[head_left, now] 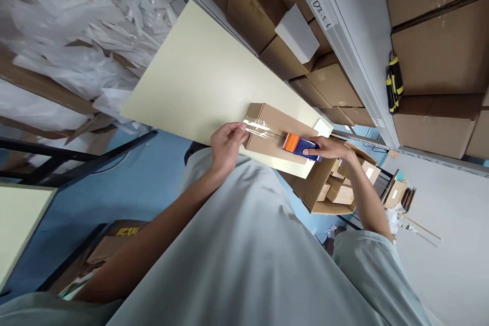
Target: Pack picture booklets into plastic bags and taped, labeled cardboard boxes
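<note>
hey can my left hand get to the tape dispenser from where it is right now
Probably yes. The left hand presses the tape end on the cardboard box; the tape dispenser, held by the right hand, sits farther along the box top, nothing between.

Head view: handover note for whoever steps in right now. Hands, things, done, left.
Left hand: fingers press the tape end down at the near end of the cardboard box.
Right hand: grips the tape dispenser, orange and blue, on the box top.
Box lies flat on the pale table, near its edge. An open carton of smaller boxes sits beyond the dispenser.
Done: a strip of clear tape runs from the left hand's fingers to the dispenser.
Left: the stretch of the box top past the dispenser looks untaped; tape not yet cut.
</note>
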The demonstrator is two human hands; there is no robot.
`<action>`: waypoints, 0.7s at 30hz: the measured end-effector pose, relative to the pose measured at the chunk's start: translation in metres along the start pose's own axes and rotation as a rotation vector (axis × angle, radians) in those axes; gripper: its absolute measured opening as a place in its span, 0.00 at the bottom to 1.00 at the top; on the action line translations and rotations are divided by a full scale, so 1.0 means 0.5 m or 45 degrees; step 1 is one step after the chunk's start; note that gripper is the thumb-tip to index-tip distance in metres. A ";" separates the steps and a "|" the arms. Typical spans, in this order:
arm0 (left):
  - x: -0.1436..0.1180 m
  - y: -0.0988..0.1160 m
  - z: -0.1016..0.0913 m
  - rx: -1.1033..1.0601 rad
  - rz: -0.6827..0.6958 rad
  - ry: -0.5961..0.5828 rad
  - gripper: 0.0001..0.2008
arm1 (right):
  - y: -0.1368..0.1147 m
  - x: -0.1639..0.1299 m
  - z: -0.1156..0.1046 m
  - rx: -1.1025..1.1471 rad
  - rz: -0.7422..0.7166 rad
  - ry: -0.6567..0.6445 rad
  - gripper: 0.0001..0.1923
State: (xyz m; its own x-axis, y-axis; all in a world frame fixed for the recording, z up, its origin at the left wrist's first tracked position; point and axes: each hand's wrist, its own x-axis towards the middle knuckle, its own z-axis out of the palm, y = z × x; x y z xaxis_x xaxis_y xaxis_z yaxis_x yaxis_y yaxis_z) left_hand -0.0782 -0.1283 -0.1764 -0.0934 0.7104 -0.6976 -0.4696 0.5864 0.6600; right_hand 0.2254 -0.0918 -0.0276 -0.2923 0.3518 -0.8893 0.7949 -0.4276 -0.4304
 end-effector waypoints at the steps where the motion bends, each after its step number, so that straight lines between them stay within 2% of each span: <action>1: 0.007 -0.003 0.000 0.008 0.003 -0.005 0.19 | -0.001 0.001 0.002 0.001 0.010 0.011 0.34; 5: 0.037 -0.021 -0.004 0.071 -0.011 -0.034 0.20 | -0.002 0.007 0.007 -0.012 0.085 0.050 0.36; 8: 0.059 -0.043 -0.009 0.234 -0.001 -0.066 0.20 | -0.008 0.009 0.008 -0.044 0.166 0.047 0.37; 12: 0.081 -0.074 -0.017 0.438 0.046 -0.191 0.22 | -0.031 0.008 0.007 -0.099 0.277 0.028 0.37; 14: 0.086 -0.083 -0.029 0.558 0.002 -0.187 0.28 | -0.045 0.007 0.008 -0.141 0.318 0.034 0.38; 16: 0.083 -0.080 -0.044 0.706 0.007 -0.187 0.39 | -0.056 0.006 0.011 -0.181 0.352 0.040 0.39; 18: 0.067 -0.063 -0.054 0.842 0.168 -0.301 0.43 | -0.061 0.003 0.015 -0.195 0.370 0.050 0.38; 21: 0.029 -0.026 -0.036 1.024 0.620 -0.661 0.46 | -0.060 -0.003 0.022 -0.166 0.361 0.056 0.37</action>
State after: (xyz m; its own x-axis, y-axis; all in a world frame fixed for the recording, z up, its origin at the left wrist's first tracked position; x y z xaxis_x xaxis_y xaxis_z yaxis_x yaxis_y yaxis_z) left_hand -0.0894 -0.1328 -0.2000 0.3589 0.9044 -0.2309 0.2507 0.1449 0.9572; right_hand 0.1963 -0.0885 -0.0152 -0.0279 0.2708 -0.9622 0.9039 -0.4043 -0.1400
